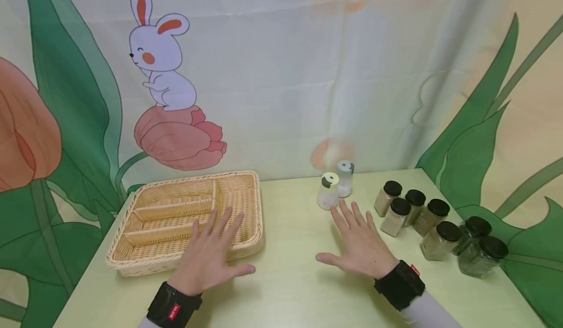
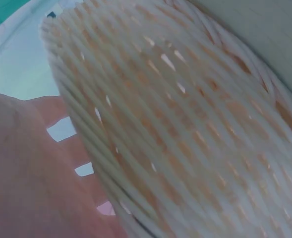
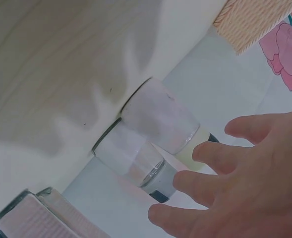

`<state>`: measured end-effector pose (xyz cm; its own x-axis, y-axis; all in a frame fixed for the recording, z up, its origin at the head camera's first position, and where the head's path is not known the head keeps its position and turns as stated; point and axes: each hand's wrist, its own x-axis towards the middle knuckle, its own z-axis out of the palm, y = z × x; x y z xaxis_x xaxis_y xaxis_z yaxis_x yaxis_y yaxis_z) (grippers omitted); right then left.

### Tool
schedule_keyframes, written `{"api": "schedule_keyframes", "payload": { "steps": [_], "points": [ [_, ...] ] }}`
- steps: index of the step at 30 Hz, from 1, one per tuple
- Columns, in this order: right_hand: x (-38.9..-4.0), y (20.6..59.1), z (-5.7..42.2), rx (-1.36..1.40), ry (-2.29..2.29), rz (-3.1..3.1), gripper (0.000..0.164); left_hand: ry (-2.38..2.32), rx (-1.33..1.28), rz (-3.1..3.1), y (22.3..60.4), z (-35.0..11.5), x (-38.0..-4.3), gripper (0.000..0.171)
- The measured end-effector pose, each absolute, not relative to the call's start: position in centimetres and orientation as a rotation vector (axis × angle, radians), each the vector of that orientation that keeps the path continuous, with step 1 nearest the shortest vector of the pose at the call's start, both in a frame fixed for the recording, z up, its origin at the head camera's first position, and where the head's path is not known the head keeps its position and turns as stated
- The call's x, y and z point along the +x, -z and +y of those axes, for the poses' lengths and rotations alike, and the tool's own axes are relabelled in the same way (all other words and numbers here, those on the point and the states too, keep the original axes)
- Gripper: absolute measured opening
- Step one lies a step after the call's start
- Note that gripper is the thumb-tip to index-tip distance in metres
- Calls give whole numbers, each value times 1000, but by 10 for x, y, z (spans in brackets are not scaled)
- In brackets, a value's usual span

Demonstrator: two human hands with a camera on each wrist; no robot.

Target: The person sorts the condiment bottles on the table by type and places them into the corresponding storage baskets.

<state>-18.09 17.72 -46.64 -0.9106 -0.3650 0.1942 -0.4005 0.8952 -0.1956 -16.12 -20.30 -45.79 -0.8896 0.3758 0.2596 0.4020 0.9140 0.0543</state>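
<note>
My left hand (image 1: 208, 257) is spread over the front right part of a wicker basket (image 1: 259, 210), holding nothing. Thin dividers split the basket's left part into compartments. In the left wrist view the basket's woven side (image 2: 175, 119) fills most of the picture. My right hand (image 1: 362, 247), fingers also spread, hovers above the table, with nothing in it. Just beyond its fingertips stand two shakers: one with a pale yellow cap (image 1: 328, 191), one with a grey cap (image 1: 345, 179). The right wrist view shows both, the grey-capped shaker (image 3: 131, 158) beside the yellow-capped one (image 3: 160, 119).
Several clear spice jars with black lids stand on the right of the table, among them one with pale powder (image 1: 394, 218) and one with darker contents (image 1: 479, 259). Behind the pale table (image 1: 290, 289) hangs a curtain (image 1: 272, 98) printed with a rabbit and tulips.
</note>
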Motion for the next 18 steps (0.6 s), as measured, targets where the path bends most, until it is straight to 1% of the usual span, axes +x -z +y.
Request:
{"api": "schedule_keyframes", "payload": {
  "steps": [4, 8, 14, 18],
  "points": [
    [-181, 464, 178, 585, -346, -2907, 120, 213, -545, -2855, 450, -211, -168, 116],
    [-180, 464, 179, 579, -346, -2906, 119, 266, -463, -2887, 440, -230, -174, 114],
    [-181, 465, 180, 586, -349, -2890, 117, 403, -284, -2901, 427, -276, -180, 99],
    [-182, 465, 182, 597, -343, -2876, 116, 432, -140, -2869, 424, -313, -182, 90]
  ]
}}
